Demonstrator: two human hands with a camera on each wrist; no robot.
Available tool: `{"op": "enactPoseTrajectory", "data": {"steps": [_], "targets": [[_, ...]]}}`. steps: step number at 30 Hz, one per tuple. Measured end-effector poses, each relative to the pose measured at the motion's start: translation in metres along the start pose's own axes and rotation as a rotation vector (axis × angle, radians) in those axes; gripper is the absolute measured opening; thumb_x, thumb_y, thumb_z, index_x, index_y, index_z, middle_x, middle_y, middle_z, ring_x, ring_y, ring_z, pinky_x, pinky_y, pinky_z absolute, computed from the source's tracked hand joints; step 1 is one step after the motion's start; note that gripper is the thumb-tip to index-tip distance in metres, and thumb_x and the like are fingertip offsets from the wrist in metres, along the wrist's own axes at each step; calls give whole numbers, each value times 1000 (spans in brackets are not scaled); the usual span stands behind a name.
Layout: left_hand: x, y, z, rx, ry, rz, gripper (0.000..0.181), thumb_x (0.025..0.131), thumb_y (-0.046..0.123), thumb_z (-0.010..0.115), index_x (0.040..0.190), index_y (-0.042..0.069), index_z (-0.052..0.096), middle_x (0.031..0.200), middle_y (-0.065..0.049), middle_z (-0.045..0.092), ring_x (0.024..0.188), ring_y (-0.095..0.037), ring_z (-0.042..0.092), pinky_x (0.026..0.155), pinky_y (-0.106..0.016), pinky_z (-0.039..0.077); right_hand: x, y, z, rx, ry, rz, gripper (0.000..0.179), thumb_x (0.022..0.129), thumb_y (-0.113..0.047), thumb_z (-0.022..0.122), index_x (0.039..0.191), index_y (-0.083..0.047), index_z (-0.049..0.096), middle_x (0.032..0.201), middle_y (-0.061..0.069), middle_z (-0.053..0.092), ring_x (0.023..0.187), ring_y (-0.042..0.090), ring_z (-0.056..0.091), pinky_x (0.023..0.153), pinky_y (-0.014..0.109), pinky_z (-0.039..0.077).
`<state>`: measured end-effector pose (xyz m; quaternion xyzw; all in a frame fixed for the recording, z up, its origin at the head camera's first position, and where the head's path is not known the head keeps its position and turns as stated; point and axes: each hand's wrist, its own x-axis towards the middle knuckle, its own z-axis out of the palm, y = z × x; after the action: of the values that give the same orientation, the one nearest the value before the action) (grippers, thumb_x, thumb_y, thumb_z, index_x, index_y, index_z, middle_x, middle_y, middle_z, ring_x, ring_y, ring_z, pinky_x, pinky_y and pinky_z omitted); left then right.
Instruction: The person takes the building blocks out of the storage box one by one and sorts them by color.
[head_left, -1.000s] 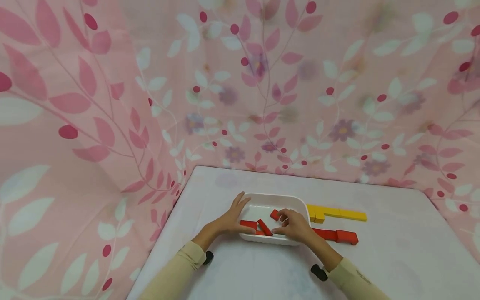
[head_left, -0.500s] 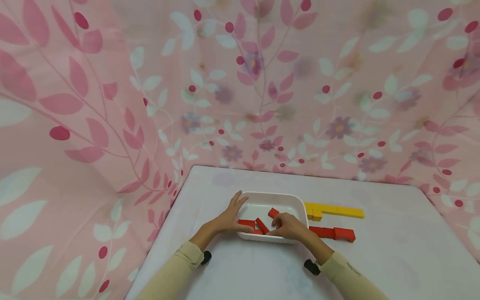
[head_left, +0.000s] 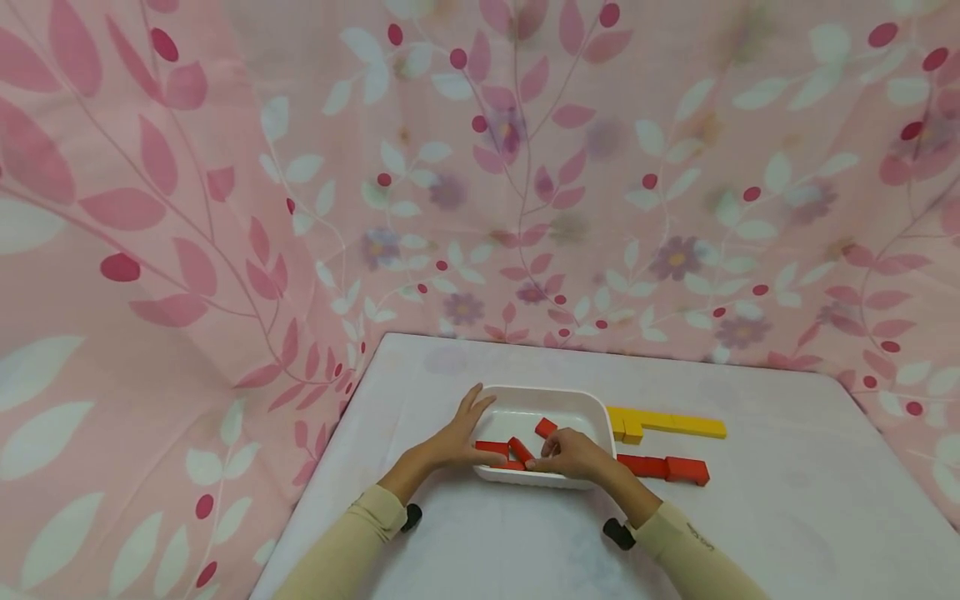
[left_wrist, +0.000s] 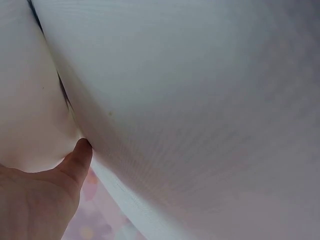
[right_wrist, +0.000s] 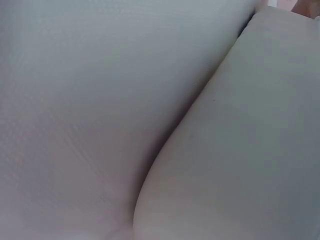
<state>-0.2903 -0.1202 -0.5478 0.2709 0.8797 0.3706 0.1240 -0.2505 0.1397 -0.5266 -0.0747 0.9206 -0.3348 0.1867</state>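
Note:
In the head view, a white tray (head_left: 546,392) holds several red blocks. Among them are a slanted red block (head_left: 519,450), a small red block (head_left: 546,427) behind it and a red block (head_left: 492,447) at the left. My left hand (head_left: 453,440) rests at the tray's left end, fingers spread along the rim and thumb over its front side. My right hand (head_left: 577,455) reaches in from the right with bent fingers. Its thumb meets the near end of the slanted block; whether it pinches anything is hidden. The left wrist view shows a left-hand digit (left_wrist: 80,157) against the white tray.
Right of the tray, a row of yellow blocks (head_left: 678,423) lies on the white-covered table (head_left: 795,442). Nearer, a row of red blocks (head_left: 666,468) runs from the tray's side. A pink floral curtain (head_left: 525,208) stands behind and to the left.
My right hand has moved left and lower inside the tray, its thumb coming onto the slanted red block. My left hand has stayed at the tray's left end.

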Motion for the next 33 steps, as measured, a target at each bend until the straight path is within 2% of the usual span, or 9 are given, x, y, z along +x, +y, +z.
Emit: {"op": "enactPoseTrajectory", "data": {"steps": [5,13,17,24,33], "targets": [[-1,1,0,-8,-2,-5,110,73,58,80,158,22,19,167,-10,-5,150,-37,17,112,-63,34,2,1,2,26,-1,17,37,78,-45,81,90,-13,68,83,1,62,80,17,54,69,28,53],[1,0,-1,10,8,-10,109,74,59,79,158,23,19,166,-10,-4,150,-34,18,113,-60,34,4,0,3,21,35,30,33,76,-34,85,91,-11,67,83,2,61,80,17,54,70,28,55],[0,0,-1,9,5,-13,109,73,60,79,158,24,19,167,-8,-5,151,-34,17,113,-60,34,4,1,5,13,54,50,35,75,-33,86,95,-11,67,85,2,60,80,17,54,71,27,55],[0,1,0,6,0,-24,109,74,60,79,158,25,19,167,-8,-6,151,-34,17,112,-61,35,2,0,3,21,73,35,39,73,-28,88,103,-11,69,89,2,61,83,18,54,73,28,56],[0,2,1,4,0,-16,109,74,58,80,158,23,20,167,-8,-5,150,-34,18,113,-60,34,-1,0,0,28,97,1,41,72,-17,88,110,-10,72,96,1,64,87,17,54,87,36,56]]}}
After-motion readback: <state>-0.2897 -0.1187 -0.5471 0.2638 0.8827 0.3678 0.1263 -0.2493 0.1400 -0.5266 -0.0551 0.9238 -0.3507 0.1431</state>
